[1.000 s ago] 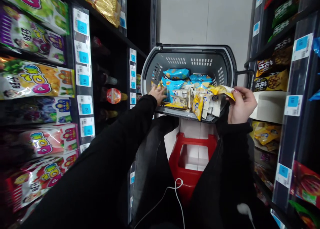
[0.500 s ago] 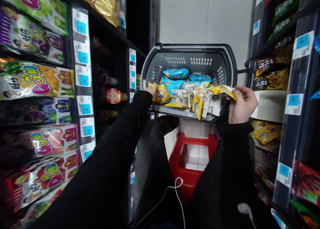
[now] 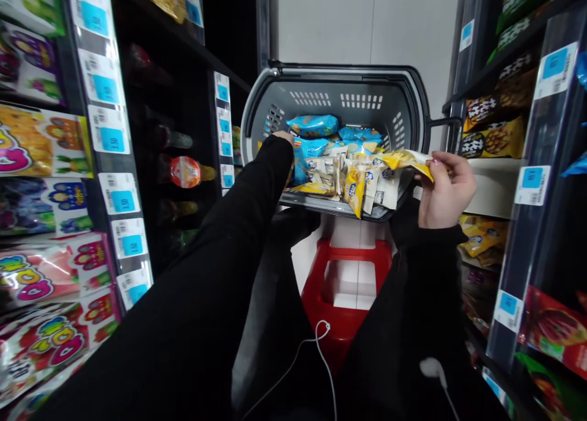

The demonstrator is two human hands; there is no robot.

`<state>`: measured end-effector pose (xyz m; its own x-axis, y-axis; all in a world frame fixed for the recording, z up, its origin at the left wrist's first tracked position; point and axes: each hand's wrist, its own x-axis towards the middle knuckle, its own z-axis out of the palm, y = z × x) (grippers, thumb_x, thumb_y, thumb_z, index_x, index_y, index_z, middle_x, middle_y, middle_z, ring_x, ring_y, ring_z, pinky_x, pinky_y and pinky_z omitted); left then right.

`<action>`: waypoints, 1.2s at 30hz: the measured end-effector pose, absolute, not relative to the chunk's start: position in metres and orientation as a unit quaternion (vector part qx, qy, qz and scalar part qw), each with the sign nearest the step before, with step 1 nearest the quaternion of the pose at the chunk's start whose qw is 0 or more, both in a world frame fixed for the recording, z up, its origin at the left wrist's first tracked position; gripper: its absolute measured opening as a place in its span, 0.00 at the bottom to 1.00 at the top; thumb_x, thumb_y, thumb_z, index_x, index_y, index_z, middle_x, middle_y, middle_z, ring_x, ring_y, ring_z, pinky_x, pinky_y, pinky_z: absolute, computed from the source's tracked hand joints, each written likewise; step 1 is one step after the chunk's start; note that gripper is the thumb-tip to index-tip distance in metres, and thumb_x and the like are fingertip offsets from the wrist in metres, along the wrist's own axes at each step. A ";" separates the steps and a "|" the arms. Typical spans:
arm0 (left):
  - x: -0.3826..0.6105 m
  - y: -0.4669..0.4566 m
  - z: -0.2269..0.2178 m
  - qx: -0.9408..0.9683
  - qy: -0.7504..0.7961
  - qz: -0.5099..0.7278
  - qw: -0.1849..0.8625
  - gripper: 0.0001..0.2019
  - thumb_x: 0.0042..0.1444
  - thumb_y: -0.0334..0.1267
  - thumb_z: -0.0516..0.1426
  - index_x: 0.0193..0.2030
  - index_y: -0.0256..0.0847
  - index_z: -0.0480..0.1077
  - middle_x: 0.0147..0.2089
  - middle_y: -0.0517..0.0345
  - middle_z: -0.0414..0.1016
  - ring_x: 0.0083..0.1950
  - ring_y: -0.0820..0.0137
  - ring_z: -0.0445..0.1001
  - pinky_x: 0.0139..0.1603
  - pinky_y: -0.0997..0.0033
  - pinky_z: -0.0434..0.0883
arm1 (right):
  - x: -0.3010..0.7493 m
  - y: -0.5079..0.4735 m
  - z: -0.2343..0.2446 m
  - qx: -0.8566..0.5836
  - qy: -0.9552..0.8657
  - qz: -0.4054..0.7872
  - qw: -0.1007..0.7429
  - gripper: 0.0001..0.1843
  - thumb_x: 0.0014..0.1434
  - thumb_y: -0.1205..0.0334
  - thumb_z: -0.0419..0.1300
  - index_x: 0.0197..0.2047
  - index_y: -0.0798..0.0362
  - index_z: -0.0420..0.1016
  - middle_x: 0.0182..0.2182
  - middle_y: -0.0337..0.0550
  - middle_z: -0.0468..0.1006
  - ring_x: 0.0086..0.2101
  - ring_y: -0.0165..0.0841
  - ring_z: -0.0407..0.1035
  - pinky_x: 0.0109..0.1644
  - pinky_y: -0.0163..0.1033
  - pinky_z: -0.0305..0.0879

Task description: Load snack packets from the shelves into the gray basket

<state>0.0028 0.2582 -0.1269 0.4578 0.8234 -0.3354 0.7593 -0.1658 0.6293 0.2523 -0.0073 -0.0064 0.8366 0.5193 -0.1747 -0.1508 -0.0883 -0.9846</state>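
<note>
A grey plastic shopping basket (image 3: 316, 84) holds several blue snack bags (image 3: 312, 125) at its far side, with yellow-and-white snack packets (image 3: 354, 191) heaped along the near side. My right hand (image 3: 446, 188), at the basket's right rim, pinches the end of a yellow snack packet (image 3: 406, 159) between thumb and fingers. That packet slants over the other packets. My left hand (image 3: 285, 137) reaches inside the basket's left end. Its black sleeve hides the fingers and most of a yellow packet beneath, so its hold cannot be seen.
Shelves with fruit-sweet bags (image 3: 46, 268) and price tags (image 3: 110, 136) stand close on my left. Snack shelves (image 3: 495, 136) line the right. A red stool (image 3: 316, 286) sits between my legs, and a white earphone cable (image 3: 321, 347) hangs in front.
My left hand has moved up and further into the basket, its fingers now hidden by the sleeve. The view has shifted slightly; my right hand keeps its pinch on the yellow snack packet.
</note>
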 end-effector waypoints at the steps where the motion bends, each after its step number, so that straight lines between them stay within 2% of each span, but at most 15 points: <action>1: 0.004 0.251 -0.126 0.764 0.546 -0.006 0.343 0.19 0.52 0.40 0.52 0.18 0.26 0.66 0.27 0.51 0.72 0.54 0.64 0.65 0.55 0.58 0.57 | 0.254 -0.009 -0.008 -0.694 -0.137 0.251 0.660 0.09 0.50 0.58 0.59 0.35 0.51 0.71 0.32 0.39 0.70 0.33 0.31 0.69 0.33 0.40 0.71; 3: 0.005 0.236 -0.118 0.744 0.607 -0.061 0.273 0.12 0.48 0.36 0.57 0.31 0.24 0.69 0.38 0.42 0.74 0.56 0.57 0.62 0.57 0.51 0.57 | 0.258 -0.010 -0.012 -0.692 -0.142 0.249 0.662 0.09 0.51 0.57 0.59 0.36 0.50 0.70 0.32 0.39 0.69 0.33 0.31 0.69 0.33 0.40 0.71; 5: 0.006 0.221 -0.102 0.739 0.636 -0.085 0.206 0.20 0.49 0.38 0.58 0.46 0.26 0.66 0.50 0.35 0.68 0.61 0.49 0.56 0.57 0.45 0.56 | 0.259 -0.010 -0.012 -0.686 -0.143 0.254 0.667 0.09 0.51 0.57 0.59 0.36 0.50 0.70 0.32 0.39 0.69 0.32 0.31 0.69 0.33 0.39 0.71; 7: 0.009 0.206 -0.079 0.744 0.648 -0.086 0.137 0.26 0.52 0.45 0.55 0.55 0.33 0.59 0.58 0.37 0.60 0.64 0.45 0.49 0.57 0.44 0.58 | 0.257 -0.009 -0.010 -0.681 -0.148 0.263 0.668 0.10 0.51 0.56 0.60 0.36 0.51 0.70 0.32 0.39 0.69 0.33 0.31 0.69 0.34 0.40 0.72; 9: 0.012 0.187 -0.052 0.748 0.650 -0.053 0.122 0.25 0.56 0.49 0.50 0.57 0.38 0.57 0.61 0.41 0.58 0.64 0.48 0.49 0.56 0.47 0.60 | 0.252 -0.007 -0.003 -0.674 -0.167 0.277 0.664 0.11 0.50 0.56 0.60 0.36 0.51 0.70 0.33 0.40 0.70 0.35 0.32 0.69 0.37 0.41 0.72; 11: 0.017 0.162 -0.026 0.733 0.640 0.018 0.228 0.24 0.59 0.51 0.45 0.57 0.41 0.56 0.58 0.45 0.61 0.60 0.55 0.59 0.53 0.54 0.65 | 0.246 -0.006 0.006 -0.659 -0.206 0.308 0.654 0.12 0.49 0.56 0.61 0.37 0.50 0.70 0.35 0.40 0.71 0.37 0.32 0.69 0.41 0.42 0.71; 13: 0.022 0.132 -0.005 0.676 0.602 0.071 0.419 0.25 0.59 0.54 0.42 0.58 0.44 0.55 0.53 0.48 0.67 0.51 0.62 0.68 0.47 0.59 0.70 | 0.240 -0.006 0.016 -0.631 -0.259 0.363 0.635 0.12 0.48 0.56 0.63 0.36 0.50 0.71 0.35 0.40 0.72 0.38 0.32 0.69 0.45 0.42 0.69; 16: 0.032 0.090 0.012 0.557 0.488 0.102 0.664 0.30 0.56 0.59 0.43 0.62 0.50 0.50 0.52 0.50 0.69 0.46 0.63 0.73 0.41 0.58 0.73 | 0.231 -0.005 0.027 -0.573 -0.343 0.460 0.585 0.12 0.46 0.55 0.65 0.34 0.52 0.72 0.34 0.40 0.73 0.38 0.32 0.69 0.47 0.42 0.68; 18: 0.039 0.073 0.016 0.507 0.431 0.129 0.735 0.34 0.51 0.58 0.51 0.63 0.51 0.48 0.54 0.50 0.68 0.46 0.60 0.73 0.40 0.56 0.74 | 0.227 -0.004 0.030 -0.541 -0.384 0.504 0.553 0.13 0.47 0.55 0.65 0.34 0.52 0.73 0.34 0.41 0.73 0.39 0.33 0.69 0.50 0.43 0.66; 21: 0.045 0.069 0.013 0.481 0.420 0.185 0.747 0.36 0.43 0.51 0.61 0.59 0.49 0.53 0.56 0.51 0.66 0.46 0.58 0.74 0.39 0.57 0.75 | 0.224 -0.002 0.027 -0.528 -0.399 0.515 0.546 0.16 0.46 0.54 0.66 0.38 0.52 0.72 0.39 0.43 0.72 0.45 0.35 0.67 0.54 0.43 0.64; 23: 0.045 0.072 0.009 0.477 0.428 0.212 0.738 0.35 0.42 0.48 0.62 0.56 0.48 0.55 0.55 0.51 0.67 0.46 0.58 0.74 0.39 0.58 0.76 | 0.222 0.000 0.021 -0.539 -0.374 0.504 0.562 0.22 0.43 0.53 0.67 0.42 0.50 0.70 0.46 0.44 0.68 0.48 0.35 0.66 0.53 0.41 0.65; 26: 0.044 0.077 0.005 0.484 0.437 0.229 0.723 0.30 0.43 0.47 0.61 0.53 0.47 0.57 0.53 0.53 0.68 0.47 0.58 0.74 0.38 0.58 0.77 | 0.217 0.002 0.009 -0.578 -0.320 0.477 0.580 0.28 0.41 0.51 0.68 0.45 0.48 0.67 0.51 0.44 0.62 0.45 0.34 0.68 0.47 0.40 0.69; 28: 0.045 0.076 0.003 0.492 0.444 0.236 0.711 0.28 0.44 0.47 0.60 0.52 0.46 0.59 0.52 0.54 0.68 0.46 0.59 0.74 0.37 0.58 0.77 | 0.214 0.004 0.002 -0.610 -0.301 0.454 0.576 0.28 0.41 0.51 0.68 0.45 0.49 0.67 0.50 0.45 0.64 0.42 0.34 0.69 0.45 0.40 0.70; 32: 0.049 0.075 -0.002 0.506 0.459 0.238 0.690 0.23 0.44 0.46 0.60 0.48 0.44 0.63 0.52 0.54 0.68 0.43 0.61 0.75 0.32 0.62 0.77 | 0.213 0.006 -0.005 -0.634 -0.349 0.448 0.525 0.21 0.44 0.50 0.66 0.38 0.51 0.72 0.40 0.43 0.74 0.43 0.36 0.69 0.50 0.43 0.66; 36: 0.051 0.077 -0.005 0.497 0.465 0.251 0.688 0.19 0.40 0.44 0.63 0.40 0.41 0.67 0.48 0.55 0.69 0.40 0.63 0.75 0.28 0.63 0.76 | 0.213 0.008 -0.003 -0.635 -0.378 0.446 0.506 0.15 0.46 0.50 0.65 0.32 0.51 0.74 0.34 0.40 0.77 0.40 0.35 0.70 0.50 0.42 0.65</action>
